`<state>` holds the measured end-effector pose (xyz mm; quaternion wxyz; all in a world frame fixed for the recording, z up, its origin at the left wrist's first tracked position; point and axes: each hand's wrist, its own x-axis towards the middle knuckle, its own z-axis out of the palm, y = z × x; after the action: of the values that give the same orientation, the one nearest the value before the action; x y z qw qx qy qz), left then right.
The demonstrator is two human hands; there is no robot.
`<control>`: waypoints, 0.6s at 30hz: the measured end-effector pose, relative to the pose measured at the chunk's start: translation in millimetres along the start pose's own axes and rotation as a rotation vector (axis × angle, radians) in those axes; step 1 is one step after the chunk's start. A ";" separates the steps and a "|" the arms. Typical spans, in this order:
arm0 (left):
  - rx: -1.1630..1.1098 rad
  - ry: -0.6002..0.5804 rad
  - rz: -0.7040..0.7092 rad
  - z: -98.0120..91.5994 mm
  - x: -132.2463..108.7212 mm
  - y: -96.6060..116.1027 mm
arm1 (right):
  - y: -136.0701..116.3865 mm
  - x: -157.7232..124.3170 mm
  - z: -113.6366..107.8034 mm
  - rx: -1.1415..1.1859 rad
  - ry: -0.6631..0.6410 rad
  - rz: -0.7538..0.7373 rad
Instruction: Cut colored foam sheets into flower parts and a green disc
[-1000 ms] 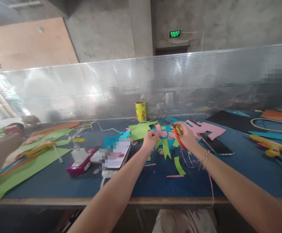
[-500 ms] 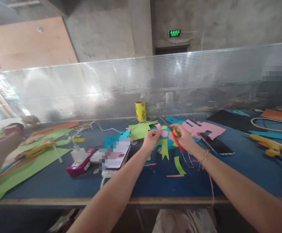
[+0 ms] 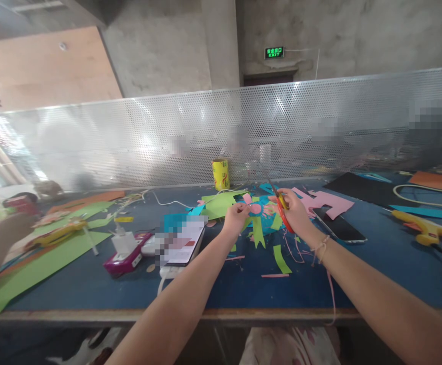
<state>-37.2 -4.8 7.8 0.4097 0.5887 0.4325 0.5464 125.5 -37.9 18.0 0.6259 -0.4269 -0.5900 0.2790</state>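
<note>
Between the thumb and fingers of my left hand (image 3: 236, 219) is a small paper cutout (image 3: 255, 208), with pink rounded parts over blue. A notched green paper strip (image 3: 258, 234) hangs below it; whether the two are joined I cannot tell. My right hand (image 3: 297, 213) grips a pair of scissors (image 3: 282, 207) by its red and yellow handles. The blades point up and away to the left, apart from the cutout. Blue and green paper scraps lie under both hands, and pink paper (image 3: 331, 202) lies beyond the right one.
On the left are a smartphone (image 3: 185, 243), a purple power strip (image 3: 124, 261), green paper sheets and a co-worker's hand (image 3: 15, 228). A yellow roll (image 3: 221, 174) stands by the perforated screen. To the right lie a dark phone (image 3: 338, 225) and a yellow glue gun (image 3: 424, 228).
My right hand has shifted slightly right, taking the scissors away from the cutout, and the blades now tilt higher. My left hand has stayed nearly still with the cutout.
</note>
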 end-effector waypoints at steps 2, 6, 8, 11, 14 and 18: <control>-0.011 0.011 0.002 -0.4 0.0 0.5 | -0.1 0.2 0.2 -0.019 0.018 0.005; -0.060 0.038 -0.015 -0.6 1.7 -1.0 | 2.8 2.1 -0.9 -0.056 0.023 0.034; -0.084 0.054 -0.011 -0.5 2.9 -2.7 | 4.9 3.3 -2.0 -0.074 0.027 0.057; -0.125 0.061 -0.009 -0.5 4.0 -3.7 | 7.8 5.2 -3.4 -0.068 0.037 0.096; -0.136 0.075 -0.004 -1.3 3.3 -1.7 | 9.6 6.3 -3.6 -0.040 0.038 0.111; -0.117 0.096 0.006 -2.7 1.2 1.5 | 9.4 6.4 -3.1 -0.010 0.031 0.107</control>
<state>-39.7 -4.0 9.8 0.4207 0.5383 0.4169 0.5996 130.9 -28.6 13.3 0.6172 -0.4652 -0.5578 0.3026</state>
